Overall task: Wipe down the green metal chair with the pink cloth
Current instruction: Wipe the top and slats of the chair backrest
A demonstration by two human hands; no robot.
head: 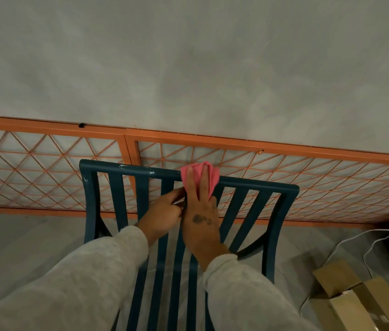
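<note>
The green metal chair (255,185) stands in front of me, its slatted back toward the wall and its top rail chipped white at the left. My right hand (200,216) lies flat against the middle of the top rail and presses the pink cloth (212,174) onto it, the cloth bunched over the rail above my fingers. Just left of it, my left hand (162,215) pinches one of the upright back slats below the rail. Both arms wear grey sleeves.
An orange lattice metal panel (308,177) leans along the pale wall behind the chair. Cardboard boxes (353,297) lie on the floor at the lower right, with white cables (346,240) and a dark object beside them.
</note>
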